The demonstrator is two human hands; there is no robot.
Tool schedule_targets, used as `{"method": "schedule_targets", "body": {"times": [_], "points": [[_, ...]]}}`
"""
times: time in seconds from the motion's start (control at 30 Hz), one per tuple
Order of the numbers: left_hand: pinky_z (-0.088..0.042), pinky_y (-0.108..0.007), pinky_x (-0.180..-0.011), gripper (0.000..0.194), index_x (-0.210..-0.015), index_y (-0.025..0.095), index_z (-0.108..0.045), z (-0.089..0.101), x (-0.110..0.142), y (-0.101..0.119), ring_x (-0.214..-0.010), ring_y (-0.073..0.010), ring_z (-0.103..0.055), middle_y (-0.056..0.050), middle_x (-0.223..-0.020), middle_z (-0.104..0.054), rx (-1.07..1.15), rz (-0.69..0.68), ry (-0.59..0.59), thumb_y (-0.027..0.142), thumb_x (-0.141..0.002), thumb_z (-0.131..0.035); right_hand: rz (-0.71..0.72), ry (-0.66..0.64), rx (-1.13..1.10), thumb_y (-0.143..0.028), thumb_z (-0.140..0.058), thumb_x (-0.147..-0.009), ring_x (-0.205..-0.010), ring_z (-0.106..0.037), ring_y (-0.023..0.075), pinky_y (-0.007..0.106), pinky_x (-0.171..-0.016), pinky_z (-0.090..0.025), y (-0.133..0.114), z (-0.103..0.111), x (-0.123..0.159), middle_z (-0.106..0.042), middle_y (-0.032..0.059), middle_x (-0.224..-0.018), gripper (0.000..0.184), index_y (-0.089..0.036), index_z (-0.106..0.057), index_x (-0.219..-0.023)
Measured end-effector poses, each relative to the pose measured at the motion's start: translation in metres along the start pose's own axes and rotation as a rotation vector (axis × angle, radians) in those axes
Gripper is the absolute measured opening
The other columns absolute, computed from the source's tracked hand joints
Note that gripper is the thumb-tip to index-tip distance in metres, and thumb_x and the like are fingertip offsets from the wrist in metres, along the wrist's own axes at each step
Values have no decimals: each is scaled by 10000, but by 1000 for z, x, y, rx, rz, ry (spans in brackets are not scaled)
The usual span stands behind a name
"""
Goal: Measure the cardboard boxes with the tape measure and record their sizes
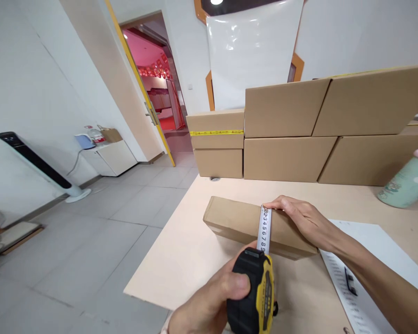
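Observation:
A long, narrow cardboard box (233, 215) lies on the light wooden table (181, 260) in front of me. My left hand (209, 299) is wrapped round a black and yellow tape measure (251, 294), its thumb on the side of the case. The white blade (264, 232) is drawn out across the top of the box, from the near side to the far edge. At that far edge my right hand (301, 218) pinches the blade's end, with its palm over the right part of the box. The right hand's lower fingers are hidden.
Stacked cardboard boxes (285, 157) line the table's back, one with a yellow tape strip (216, 132). Right of the box lie paper sheets (358, 232) and a black pen (350, 280). A green tumbler (407, 181) stands at the right. Grey tiled floor (101, 250) borders the table's left edge.

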State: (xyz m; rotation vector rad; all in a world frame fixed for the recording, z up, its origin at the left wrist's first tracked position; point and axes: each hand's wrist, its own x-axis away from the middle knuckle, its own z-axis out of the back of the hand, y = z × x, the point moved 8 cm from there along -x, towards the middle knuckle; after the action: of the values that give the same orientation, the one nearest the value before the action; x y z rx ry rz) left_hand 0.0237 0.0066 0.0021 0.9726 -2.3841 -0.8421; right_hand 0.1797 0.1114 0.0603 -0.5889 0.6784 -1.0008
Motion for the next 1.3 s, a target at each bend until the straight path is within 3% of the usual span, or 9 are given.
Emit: {"method": "schedule_targets", "body": {"times": [0.33,0.6,0.77,0.93,1.1,1.3], "points": [[-411,-324,-881,602,-1309,249,-565,-1,-1,4,-991,-216,-584,-65,-1154,-638,-65,-40,5,405,-747,-711,8,4,11,-517,-244,-983,-1080,-605,274,434,-958,-439,5,-1,-1,-695,33,-1140,533,-310,-716,-1121],[-466,-408,-860,702,-1055,105,-705,17,-12,-3,-934,-287,-608,-144,-984,-688,-10,65,363,532,-512,-832,-45,-45,-89,-598,-257,-958,-1121,-602,298,473,-1034,-386,18,3,-18,-695,52,-1217,605,-277,-753,-1090],[-514,-423,-743,671,-1062,108,-688,7,-19,0,-843,-277,-620,-137,-924,-676,-21,22,326,567,-583,-780,-71,-68,-168,-633,-274,-943,-1149,-595,307,496,-1073,-341,24,2,-25,-693,55,-1229,627,-265,-763,-1077],[-515,-341,-659,647,-1040,105,-680,6,-19,2,-769,-227,-613,-118,-878,-665,-32,9,358,553,-586,-786,-79,-89,-183,-633,-267,-945,-1152,-585,310,502,-1082,-316,24,0,-26,-685,65,-1244,643,-242,-754,-1100],[-528,-353,-662,621,-1038,116,-656,1,-21,5,-718,-198,-590,-77,-812,-625,-49,4,339,543,-606,-785,-75,-94,-173,-639,-266,-943,-1180,-566,315,487,-1091,-297,27,0,-28,-674,60,-1264,650,-239,-749,-1113],[-542,-404,-690,671,-1048,107,-637,1,-21,6,-781,-241,-607,-112,-883,-641,-59,15,372,563,-579,-787,-73,-100,-179,-638,-278,-942,-1181,-570,308,468,-1084,-310,25,1,-29,-678,45,-1259,631,-255,-753,-1103]]}}
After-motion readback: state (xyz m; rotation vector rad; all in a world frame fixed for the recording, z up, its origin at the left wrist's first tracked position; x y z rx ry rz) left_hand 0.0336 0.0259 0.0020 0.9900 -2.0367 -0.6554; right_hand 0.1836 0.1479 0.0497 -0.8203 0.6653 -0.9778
